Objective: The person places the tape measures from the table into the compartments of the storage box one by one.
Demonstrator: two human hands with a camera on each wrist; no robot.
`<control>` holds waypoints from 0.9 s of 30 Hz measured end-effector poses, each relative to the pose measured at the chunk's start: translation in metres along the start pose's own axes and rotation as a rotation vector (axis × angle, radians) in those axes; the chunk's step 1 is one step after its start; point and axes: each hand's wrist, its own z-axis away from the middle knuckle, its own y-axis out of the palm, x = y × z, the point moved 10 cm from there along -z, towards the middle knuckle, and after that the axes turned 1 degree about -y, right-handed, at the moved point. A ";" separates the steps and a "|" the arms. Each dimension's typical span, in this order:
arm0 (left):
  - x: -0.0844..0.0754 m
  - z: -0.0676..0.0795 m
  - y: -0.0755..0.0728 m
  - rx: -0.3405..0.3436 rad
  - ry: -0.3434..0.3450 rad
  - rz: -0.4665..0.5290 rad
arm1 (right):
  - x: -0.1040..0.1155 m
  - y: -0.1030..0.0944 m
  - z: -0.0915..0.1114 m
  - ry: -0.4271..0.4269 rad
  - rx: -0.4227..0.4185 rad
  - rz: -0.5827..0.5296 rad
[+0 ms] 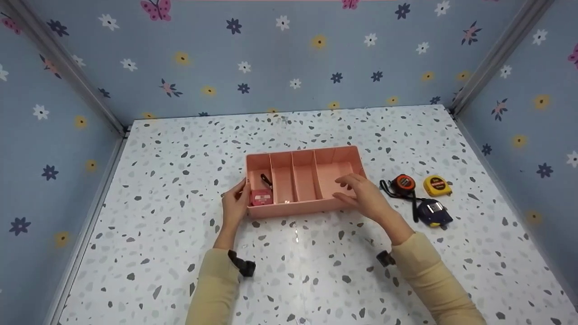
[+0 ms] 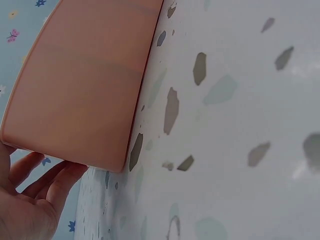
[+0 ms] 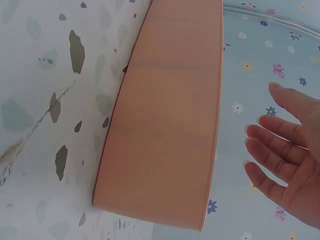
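Note:
A pink divided tray (image 1: 289, 208) lies on the table, with four compartments. In its leftmost compartment are a pink tape measure (image 1: 262, 197) and its black strap (image 1: 266, 180). My left hand (image 1: 235, 203) rests against the tray's left end; in the left wrist view its fingers (image 2: 62, 185) touch that end wall from outside. Above the widest compartment, on the right, hovers my right hand (image 1: 361, 194), thumb and fingers apart. The right wrist view shows this hand (image 3: 295, 155) beside the tray (image 3: 160, 120), loosely bent and holding nothing.
Right of the tray lie a black and orange tape measure (image 1: 403, 183) with a black strap, a yellow tape measure (image 1: 437, 185) and a dark blue tape measure (image 1: 434, 213). Blue flowered panels (image 1: 289, 58) enclose the speckled table (image 1: 180, 149) at back and sides.

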 end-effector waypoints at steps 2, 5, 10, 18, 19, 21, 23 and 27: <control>0.000 0.000 0.001 0.004 -0.001 0.005 | -0.006 -0.003 0.002 0.016 -0.006 0.001; 0.000 0.000 0.001 0.010 -0.002 0.018 | -0.014 -0.009 0.005 0.035 -0.018 -0.003; 0.000 0.000 0.000 0.002 0.000 0.023 | -0.027 -0.019 0.011 0.061 -0.043 0.006; -0.002 0.000 -0.002 -0.011 0.027 0.018 | -0.050 -0.038 0.020 0.121 -0.069 0.029; -0.002 0.000 -0.002 -0.013 0.025 0.020 | -0.054 -0.040 0.021 0.134 -0.067 0.029; -0.002 0.000 -0.002 -0.011 0.021 0.020 | -0.062 -0.044 0.024 0.160 -0.064 0.035; -0.001 0.001 -0.001 -0.006 0.016 0.016 | -0.070 -0.047 0.027 0.177 -0.057 0.036; 0.000 0.001 0.000 0.001 0.008 0.012 | -0.088 -0.052 0.032 0.220 -0.033 0.029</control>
